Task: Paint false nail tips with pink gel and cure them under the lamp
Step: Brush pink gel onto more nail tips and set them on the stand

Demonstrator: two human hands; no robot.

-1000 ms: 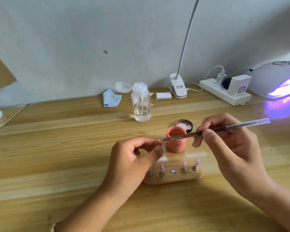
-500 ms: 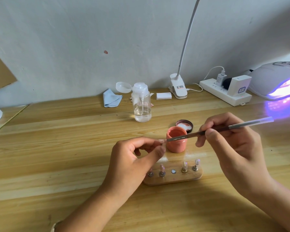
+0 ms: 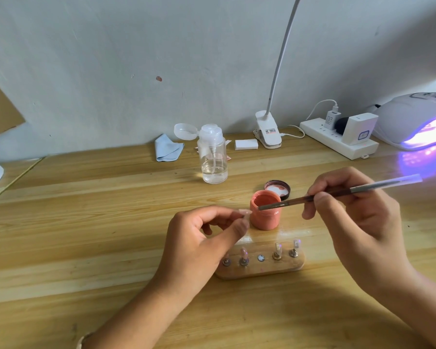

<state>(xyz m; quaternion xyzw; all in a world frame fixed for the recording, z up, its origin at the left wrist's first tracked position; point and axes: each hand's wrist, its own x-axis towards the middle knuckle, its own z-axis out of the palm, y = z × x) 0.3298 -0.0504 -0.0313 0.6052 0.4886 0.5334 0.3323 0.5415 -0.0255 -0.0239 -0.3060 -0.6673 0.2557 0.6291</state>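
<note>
White domed curing lamp (image 3: 408,117) runs off the right edge. White gooseneck clip lamp (image 3: 267,132) loses its head past the top. Left hand (image 3: 196,248) covers one end of the oval wooden nail stand (image 3: 262,269); the pale false nail tip (image 3: 245,211) it pinches, too small to judge. Right hand (image 3: 358,227) hides the thin grey brush (image 3: 285,203) mid-handle. Bristles touching the coral-pink gel pot (image 3: 264,219)? Can't tell.

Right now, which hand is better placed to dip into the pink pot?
The right hand. It holds the brush, whose tip lies at the open pink pot. The left hand is busy pinching a nail tip beside the pot.
</note>
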